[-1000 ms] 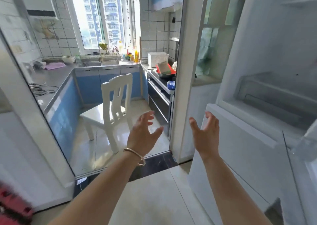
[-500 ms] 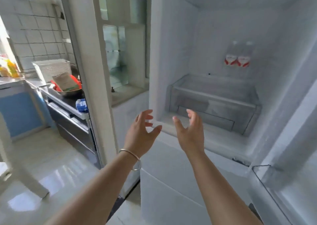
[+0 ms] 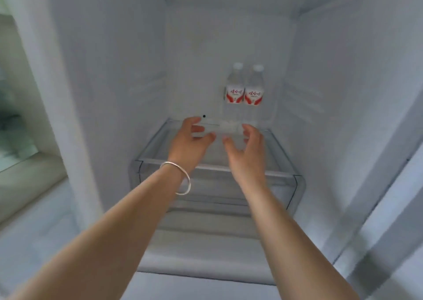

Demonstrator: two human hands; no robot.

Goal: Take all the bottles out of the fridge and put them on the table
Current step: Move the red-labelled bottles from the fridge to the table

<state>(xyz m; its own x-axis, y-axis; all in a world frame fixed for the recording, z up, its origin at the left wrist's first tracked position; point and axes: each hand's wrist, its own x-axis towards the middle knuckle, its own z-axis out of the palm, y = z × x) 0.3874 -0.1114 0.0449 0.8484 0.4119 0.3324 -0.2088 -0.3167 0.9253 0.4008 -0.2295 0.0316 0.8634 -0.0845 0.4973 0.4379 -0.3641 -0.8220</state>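
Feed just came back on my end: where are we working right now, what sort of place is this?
Most likely inside an open household fridge: white inner walls, a clear drawer below, and two water bottles standing at the back, with the left hand and right hand reaching in, both empty.

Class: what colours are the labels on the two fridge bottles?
White with red, on both bottles, in the head view.

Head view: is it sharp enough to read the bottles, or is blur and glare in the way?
Head view: two bottles fairly sharp at the back, red labels legible as shapes only; edges and forearms motion-blurred; even, soft light, no glare; left hand and right hand slightly soft.
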